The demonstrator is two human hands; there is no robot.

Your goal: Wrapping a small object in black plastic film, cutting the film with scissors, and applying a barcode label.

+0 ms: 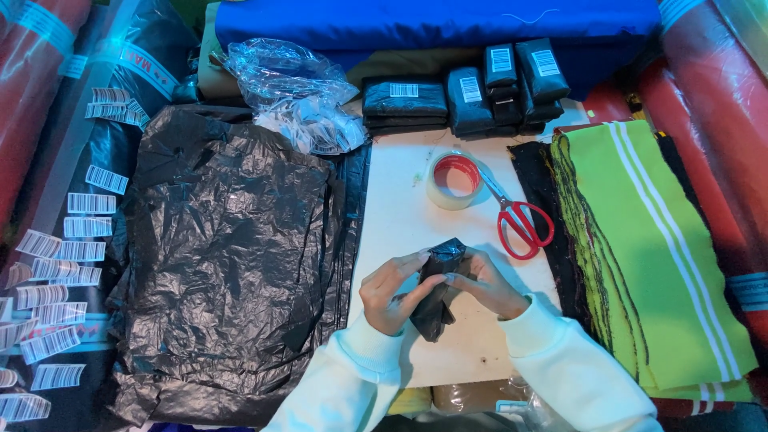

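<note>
Your fingertips were curled in and pinching a small black plastic-wrapped bundle [438,288] from both sides: your left hand [392,294] gripped its left edge with fingers bent over the top, and your right hand [490,284] pressed against its right side, fingers close together. The bundle sat between your palms, just above the near part of the white tabletop [400,216], its lower end hanging toward you. Both of your sleeves were pale and loose at the wrists. Just beyond your hands lay red-handled scissors [518,220], their blades touching a roll of clear tape [454,180]. Farther back stood a row of finished black packets [464,98] with barcode labels on top, against a blue fabric roll [432,20]. To your left spread a stack of crumpled black plastic bags [228,264], with a clear bag [288,88] behind it and loose barcode stickers [56,272] beyond. To your right lay a pile of lime-green knit pieces with white stripes [656,248].
</note>
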